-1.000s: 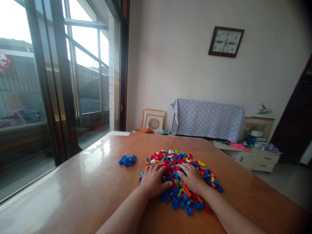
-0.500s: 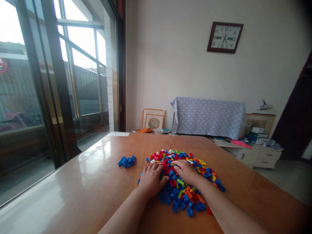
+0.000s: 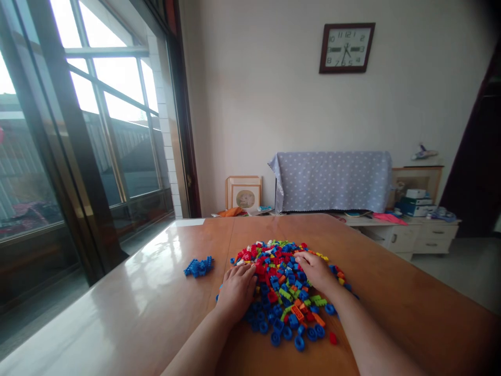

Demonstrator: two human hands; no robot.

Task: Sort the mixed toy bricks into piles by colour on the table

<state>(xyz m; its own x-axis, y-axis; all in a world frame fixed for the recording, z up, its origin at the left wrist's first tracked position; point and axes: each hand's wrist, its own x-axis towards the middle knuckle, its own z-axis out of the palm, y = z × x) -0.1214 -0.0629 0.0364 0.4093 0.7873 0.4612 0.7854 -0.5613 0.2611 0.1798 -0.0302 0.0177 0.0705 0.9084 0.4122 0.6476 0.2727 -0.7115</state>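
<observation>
A wide pile of small plastic bricks [image 3: 287, 284], red, blue, green, orange, yellow and white, lies on the brown table. My left hand [image 3: 237, 287] rests palm down on the pile's left edge, its fingers spread over the bricks. On the right side of the pile, my right hand [image 3: 315, 269] touches bricks with its fingers bent; whether it holds one is too small to tell. Apart from the pile, to the left, sits a small cluster of blue bricks [image 3: 199, 267].
The glossy table [image 3: 129, 313] stretches toward a wall with a clock [image 3: 347, 48]. Behind it are a cloth-covered object [image 3: 332, 181], a white cabinet [image 3: 430, 237] and leaning framed pictures [image 3: 246, 194]. A glass door stands at the left.
My right hand has moved a little right, away from my left hand, uncovering bricks in the middle. The left hand's fingers have drawn closer together. The camera view has shifted slightly.
</observation>
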